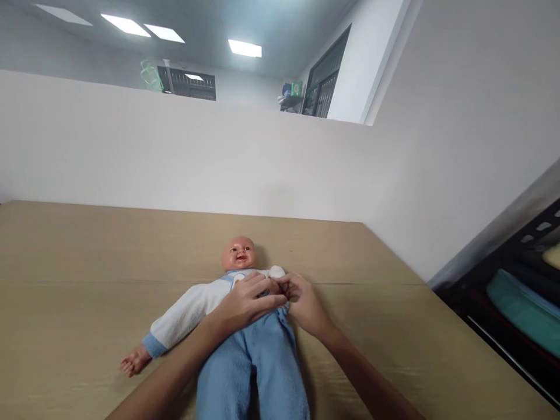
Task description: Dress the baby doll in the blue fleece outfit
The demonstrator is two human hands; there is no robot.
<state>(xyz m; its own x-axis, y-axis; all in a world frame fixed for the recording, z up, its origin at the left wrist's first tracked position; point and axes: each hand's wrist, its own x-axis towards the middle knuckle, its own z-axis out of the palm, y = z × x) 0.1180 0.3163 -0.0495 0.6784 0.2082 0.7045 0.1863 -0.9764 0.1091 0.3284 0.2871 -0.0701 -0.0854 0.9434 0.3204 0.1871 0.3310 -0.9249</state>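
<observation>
A baby doll [225, 294] lies on its back on the wooden table [87, 251], head toward the wall. It wears a white long-sleeved top with blue trim and fuzzy blue trousers [249, 364]. My left hand [251, 300] rests across the doll's belly, its curled fingers reaching to the doll's side at the right of the view. There my right hand [303, 303] meets it, thumb and fingers pinched together. Both hands grip the doll near its bent arm, whose sleeve [277, 272] shows just above. Which part lies between the fingertips is hidden. The doll's other arm [179, 315] stretches out to the left.
A white wall [184, 157] stands behind the table, with a window opening above showing a room with ceiling lights. At the right, beyond the table's edge, a black rack [490, 326] holds folded cloth, including a green piece [522, 306].
</observation>
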